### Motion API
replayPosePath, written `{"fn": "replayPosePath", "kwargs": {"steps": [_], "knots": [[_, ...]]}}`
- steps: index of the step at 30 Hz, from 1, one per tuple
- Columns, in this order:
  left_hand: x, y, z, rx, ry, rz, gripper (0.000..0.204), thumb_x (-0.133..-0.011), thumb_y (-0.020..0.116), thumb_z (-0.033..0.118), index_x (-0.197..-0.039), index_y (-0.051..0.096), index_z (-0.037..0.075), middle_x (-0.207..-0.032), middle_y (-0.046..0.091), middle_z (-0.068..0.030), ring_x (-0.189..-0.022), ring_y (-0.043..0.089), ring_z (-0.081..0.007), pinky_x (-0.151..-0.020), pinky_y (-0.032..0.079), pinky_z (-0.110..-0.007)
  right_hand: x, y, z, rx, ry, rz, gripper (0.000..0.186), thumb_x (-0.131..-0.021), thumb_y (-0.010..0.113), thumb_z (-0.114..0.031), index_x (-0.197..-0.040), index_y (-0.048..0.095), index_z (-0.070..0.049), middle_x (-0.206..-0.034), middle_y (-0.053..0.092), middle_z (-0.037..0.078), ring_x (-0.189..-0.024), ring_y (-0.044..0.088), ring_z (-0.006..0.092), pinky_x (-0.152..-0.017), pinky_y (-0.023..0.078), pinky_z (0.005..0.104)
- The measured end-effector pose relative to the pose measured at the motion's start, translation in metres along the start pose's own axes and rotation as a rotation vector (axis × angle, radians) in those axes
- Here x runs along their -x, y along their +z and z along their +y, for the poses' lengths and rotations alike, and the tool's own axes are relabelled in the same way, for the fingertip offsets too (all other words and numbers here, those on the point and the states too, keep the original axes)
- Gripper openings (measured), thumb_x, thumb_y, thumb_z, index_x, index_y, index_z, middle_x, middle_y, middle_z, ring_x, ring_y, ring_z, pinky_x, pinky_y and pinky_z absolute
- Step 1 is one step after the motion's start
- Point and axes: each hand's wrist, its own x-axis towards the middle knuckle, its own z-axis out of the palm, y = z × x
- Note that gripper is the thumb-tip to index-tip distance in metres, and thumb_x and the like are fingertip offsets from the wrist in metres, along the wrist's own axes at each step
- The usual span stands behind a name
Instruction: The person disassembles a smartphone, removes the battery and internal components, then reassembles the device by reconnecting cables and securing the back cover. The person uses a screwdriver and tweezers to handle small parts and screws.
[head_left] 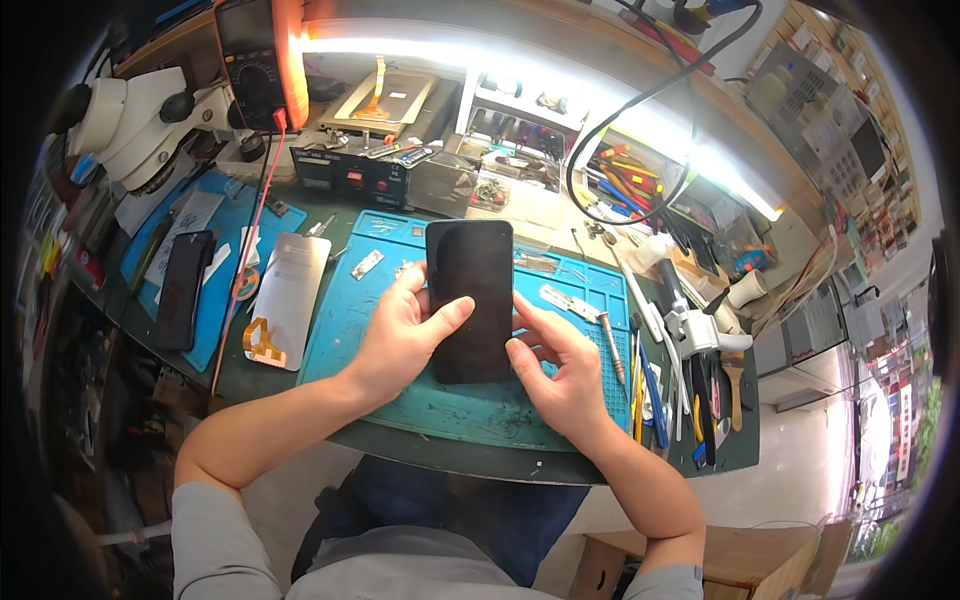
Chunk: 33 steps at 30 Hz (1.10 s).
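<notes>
A black smartphone (474, 325) is held upright with its dark, unlit screen facing me, above the blue repair mat (450, 425). Along its left edge my left hand (405, 330) closes, thumb lying over the glass and fingers behind. My right hand (562, 370) has its curled fingers and thumb at the phone's right edge. Past my left hand, on the mat, lies a small metallic part (367, 264). A thin screwdriver (612, 350) and a small metal piece (567, 302) rest to the right of my right hand.
At left are a silvery phone panel with an orange flex cable (290, 290) and another dark phone (185, 290). A microscope (145, 125) and a multimeter (258, 75) stand behind. Pliers and drivers (625, 185) fill a rack. Brushes and tools (705, 390) crowd the right edge.
</notes>
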Motion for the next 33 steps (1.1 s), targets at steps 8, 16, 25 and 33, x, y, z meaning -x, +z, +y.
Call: {"fn": "replayPosePath", "kwargs": {"steps": [8,16,25,33], "knots": [[0.0000,0.0007,0.0004,-0.026,0.049,-0.007,0.043,-0.106,0.069,0.010,-0.142,0.049,-0.002,-0.125,0.073,-0.0132,-0.110,0.072,-0.0146,-0.098,0.060,-0.032,-0.0007,-0.0004,0.0000,-0.023,0.009,-0.003,0.053,-0.099,0.069,0.002,-0.151,0.060,-0.002,-0.126,0.070,0.013,-0.107,0.070,0.0141,-0.086,0.060,0.0272],[0.0006,0.0016,0.0021,-0.006,0.031,0.004,0.042,-0.106,0.069,0.010,-0.142,0.050,-0.002,-0.123,0.074,-0.0133,-0.109,0.072,-0.0146,-0.096,0.060,-0.031,-0.0005,0.0021,0.0039,-0.001,-0.058,0.036,0.052,-0.097,0.070,-0.001,-0.149,0.062,-0.003,-0.118,0.074,0.016,-0.099,0.075,0.0213,-0.078,0.063,0.0311],[0.0010,0.0012,0.0007,-0.023,0.042,0.017,0.039,-0.106,0.069,0.011,-0.139,0.053,-0.002,-0.121,0.075,-0.0132,-0.106,0.073,-0.0137,-0.094,0.061,-0.030,0.0000,0.0030,0.0043,-0.027,-0.046,0.041,0.052,-0.097,0.070,-0.001,-0.148,0.063,-0.003,-0.119,0.074,0.016,-0.100,0.075,0.0206,-0.079,0.063,0.0308],[0.0039,0.0032,0.0027,-0.054,0.076,0.036,0.038,-0.105,0.069,0.008,-0.138,0.054,-0.002,-0.119,0.074,-0.0125,-0.105,0.073,-0.0140,-0.092,0.061,-0.030,-0.0002,0.0032,0.0033,-0.043,-0.061,0.041,0.055,-0.096,0.070,0.002,-0.150,0.062,-0.006,-0.120,0.074,0.015,-0.102,0.075,0.0204,-0.081,0.063,0.0308]]}}
